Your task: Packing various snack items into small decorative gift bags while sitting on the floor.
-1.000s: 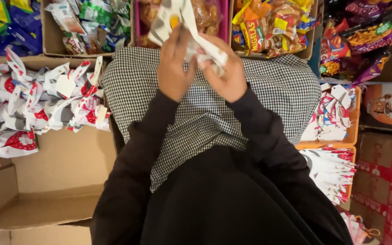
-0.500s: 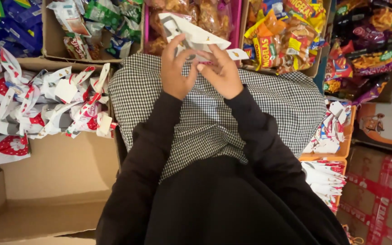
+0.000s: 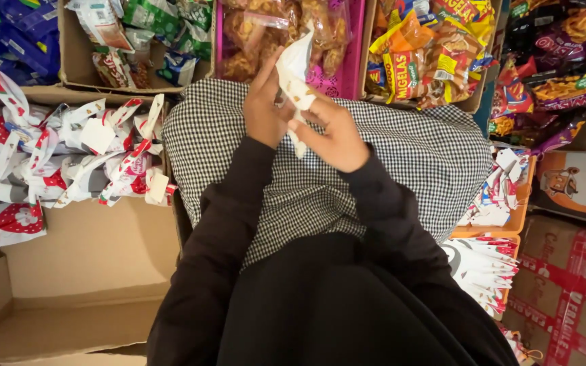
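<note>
Gripping a white paper packet [image 3: 294, 68], both left hand [image 3: 264, 108] and right hand [image 3: 334, 132] are closed; paper could be torn if over-twisted.

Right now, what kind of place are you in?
It looks like a small snack shop or a packing spot for treats. Cardboard boxes of colourful snack bags sit ahead, a pile of folded red-and-white paper packets fills a box beside me, and both hands hold one white packet.

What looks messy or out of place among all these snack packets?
Nothing looks spilled or torn. Both hands, left hand and right hand, hold a white paper packet over the checked cloth; folded packets lie heaped loosely in the cardboard box.
</note>
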